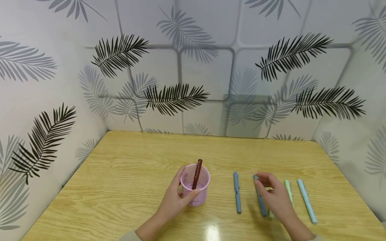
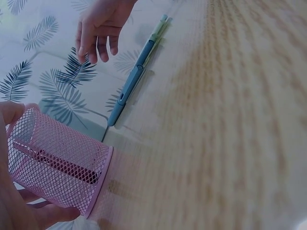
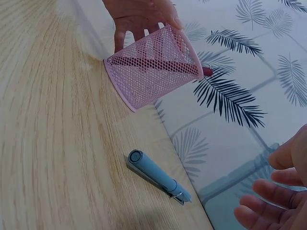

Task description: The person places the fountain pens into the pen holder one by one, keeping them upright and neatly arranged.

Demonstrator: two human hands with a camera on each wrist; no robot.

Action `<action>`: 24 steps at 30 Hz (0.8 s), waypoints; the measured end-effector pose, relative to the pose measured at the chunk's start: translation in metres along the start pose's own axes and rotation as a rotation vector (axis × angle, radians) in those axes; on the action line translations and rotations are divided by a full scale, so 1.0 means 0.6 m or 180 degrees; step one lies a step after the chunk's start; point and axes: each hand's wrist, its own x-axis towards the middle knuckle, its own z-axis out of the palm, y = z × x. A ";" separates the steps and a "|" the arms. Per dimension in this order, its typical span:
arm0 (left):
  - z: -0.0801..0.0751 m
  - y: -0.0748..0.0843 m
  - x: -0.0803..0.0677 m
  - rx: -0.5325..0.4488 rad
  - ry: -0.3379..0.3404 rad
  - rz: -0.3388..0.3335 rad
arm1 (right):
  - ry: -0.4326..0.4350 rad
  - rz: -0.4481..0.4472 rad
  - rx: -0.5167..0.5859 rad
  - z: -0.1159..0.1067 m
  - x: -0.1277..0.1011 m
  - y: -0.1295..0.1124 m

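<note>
My left hand (image 1: 175, 201) grips a pink mesh pen cup (image 1: 197, 197) around its side, thumb at the front. The cup stands upright on the table. Inside it leans a dark red pen (image 1: 197, 172) with a clip, its top above the rim. Over the row of pens hovers my right hand (image 1: 275, 197), fingers loosely bent and nothing between them. It is nearest to a dark blue pen (image 1: 261, 201), partly covering it in the head view. A green pen (image 1: 271, 214) lies mostly hidden beneath that hand. In the right wrist view, a blue pen (image 3: 153, 172) lies near the cup.
Left of the dark blue pen lies another blue pen (image 1: 237, 194). Further right are a light green pen (image 1: 287, 187) and a light blue pen (image 1: 307, 201). A wooden table (image 1: 126, 174) carries everything, with a leaf-patterned wall covering (image 1: 205, 73) behind it.
</note>
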 end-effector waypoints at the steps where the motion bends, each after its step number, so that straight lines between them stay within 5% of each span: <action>1: 0.000 0.000 0.000 0.0002 -0.0001 0.0009 | 0.0004 0.0018 -0.0024 -0.002 0.000 0.002; 17: 0.000 -0.001 0.001 0.0049 -0.0015 -0.0006 | 0.0306 -0.0094 -0.0084 -0.032 -0.010 0.032; 24: 0.008 -0.054 0.007 0.0079 -0.0008 0.0027 | 0.0371 0.0007 -0.0368 -0.051 -0.009 0.044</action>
